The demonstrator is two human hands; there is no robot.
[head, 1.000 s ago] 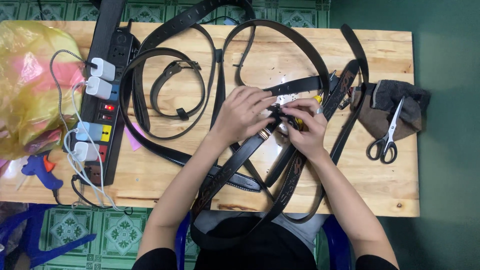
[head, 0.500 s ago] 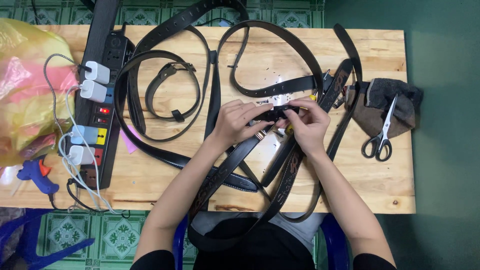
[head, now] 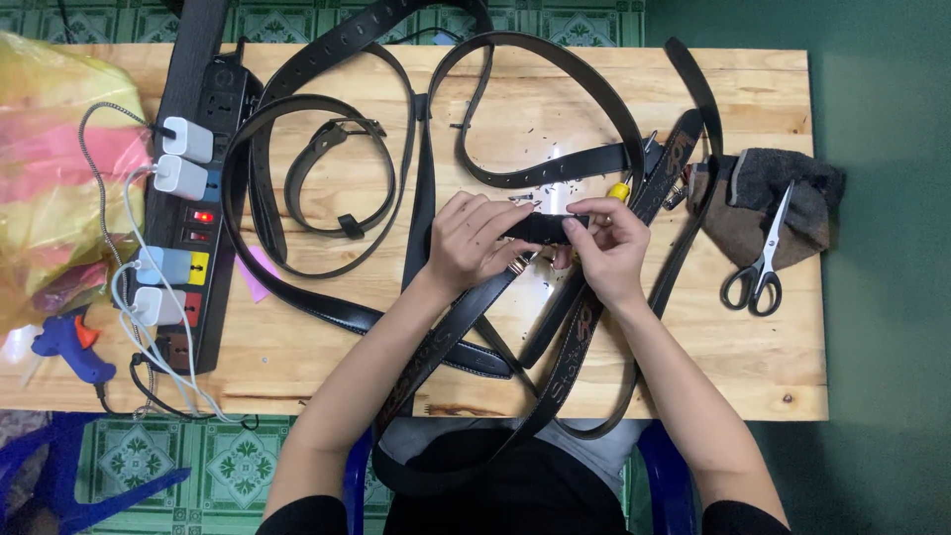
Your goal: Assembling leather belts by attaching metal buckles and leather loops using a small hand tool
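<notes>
Both hands pinch a short black belt piece (head: 543, 227) above the middle of the wooden table (head: 773, 357), the left hand (head: 474, 243) closed on its left end and the right hand (head: 609, 243) on its right, with scissors (head: 761, 260) lying well apart at the right.

The person is wearing short black sleeves; both forearms, the left hand (head: 474, 243) and right hand (head: 609, 248) are showing bare, without gloves.
</notes>
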